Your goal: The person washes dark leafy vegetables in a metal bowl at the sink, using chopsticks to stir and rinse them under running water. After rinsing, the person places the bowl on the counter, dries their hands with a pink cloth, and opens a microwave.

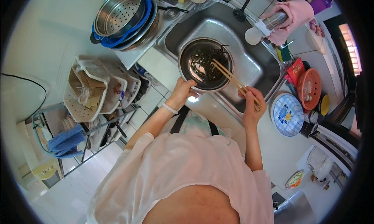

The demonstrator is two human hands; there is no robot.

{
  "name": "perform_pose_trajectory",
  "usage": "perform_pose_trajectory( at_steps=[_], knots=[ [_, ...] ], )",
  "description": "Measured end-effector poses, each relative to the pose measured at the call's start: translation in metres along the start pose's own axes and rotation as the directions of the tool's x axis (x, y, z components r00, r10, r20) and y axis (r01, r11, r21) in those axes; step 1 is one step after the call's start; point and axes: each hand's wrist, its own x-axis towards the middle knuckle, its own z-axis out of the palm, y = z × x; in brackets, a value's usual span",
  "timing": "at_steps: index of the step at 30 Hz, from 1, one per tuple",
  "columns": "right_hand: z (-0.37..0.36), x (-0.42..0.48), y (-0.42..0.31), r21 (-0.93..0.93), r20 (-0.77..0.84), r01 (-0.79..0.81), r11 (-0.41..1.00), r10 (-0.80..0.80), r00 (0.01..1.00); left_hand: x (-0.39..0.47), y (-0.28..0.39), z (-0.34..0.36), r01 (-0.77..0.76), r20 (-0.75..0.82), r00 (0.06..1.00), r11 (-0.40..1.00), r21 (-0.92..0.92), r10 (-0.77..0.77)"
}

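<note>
My left hand [184, 91] grips the near-left rim of a round stainless steel bowl [184, 58], thumb on the edge. The bowl is over the front part of a steel sink [245, 50]. Inside it lie dark, thin strands that look like seaweed [206, 61]. A pair of wooden chopsticks [233, 79] is held in my right hand [253, 104], their tips reaching into the dark strands. Whether the tips pinch any strand is hard to tell.
Stacked steamer pots and a blue basin [122, 19] stand left of the sink. White storage baskets [87, 91] sit lower left. A faucet [274, 20] wrapped in pink cloth overhangs the right side. A blue checkered plate [287, 114] and an orange colander [309, 88] rest on the right counter.
</note>
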Motion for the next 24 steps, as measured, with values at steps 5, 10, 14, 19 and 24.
perform_pose_trajectory(
  at_steps=[5,10,14,19,24],
  knots=[
    [0.0,0.003,-0.017,-0.297,0.111,0.291,0.91,-0.269,0.957,-0.002,-0.011,-0.01,0.008,-0.027,1.0,1.0,0.012,-0.008],
    [0.008,0.01,-0.015,-0.436,0.217,0.388,0.812,-0.324,0.921,-0.004,-0.022,-0.022,0.047,-0.032,0.998,0.999,-0.026,-0.048],
    [0.014,0.013,-0.006,-0.457,0.245,0.408,0.79,-0.329,0.912,-0.002,-0.026,-0.027,0.052,-0.05,0.997,0.997,-0.051,-0.055],
    [0.023,0.015,0.008,-0.435,0.258,0.411,0.801,-0.327,0.909,-0.002,-0.025,-0.026,0.052,-0.044,0.998,0.998,-0.042,-0.053],
    [0.044,0.015,0.028,-0.359,0.357,0.416,0.835,-0.289,0.888,-0.003,-0.021,-0.02,0.036,-0.056,0.998,0.999,-0.039,-0.038]
  ],
)
